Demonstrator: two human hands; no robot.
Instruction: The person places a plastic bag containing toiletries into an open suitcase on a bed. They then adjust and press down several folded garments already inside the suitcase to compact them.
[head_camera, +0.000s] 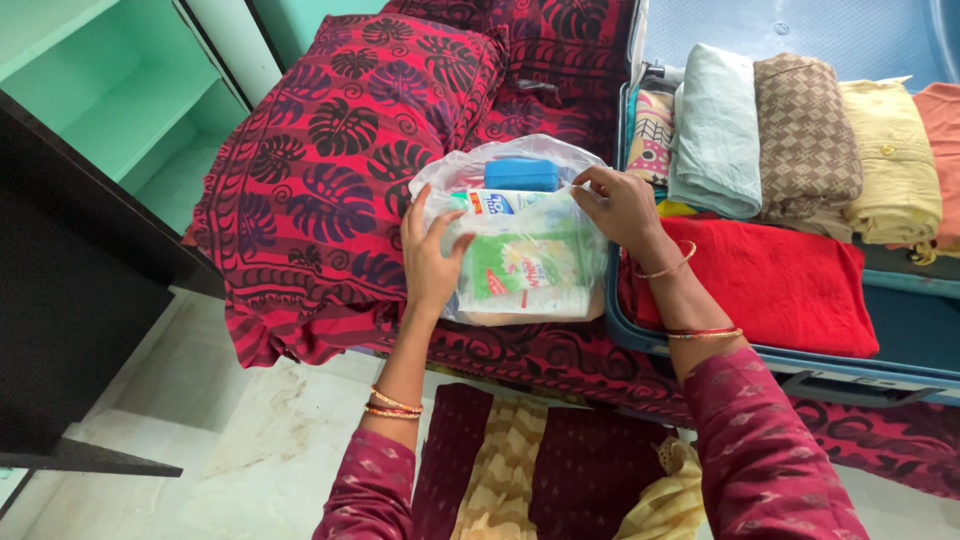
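Both hands on the bag (520, 235), a thin clear plastic one with a blue box (521, 174) and green-white packs inside, lying on the bed (330, 150) just left of the open suitcase (640, 335). Left hand (428, 255): fingers spread flat against the bag's left side, steadying, not gripping. Right hand (620, 205): fingertips pinched on the film at the upper right edge. My read: support it from below (film looks flimsy), keep the mouth gathered so the packs don't slide out.
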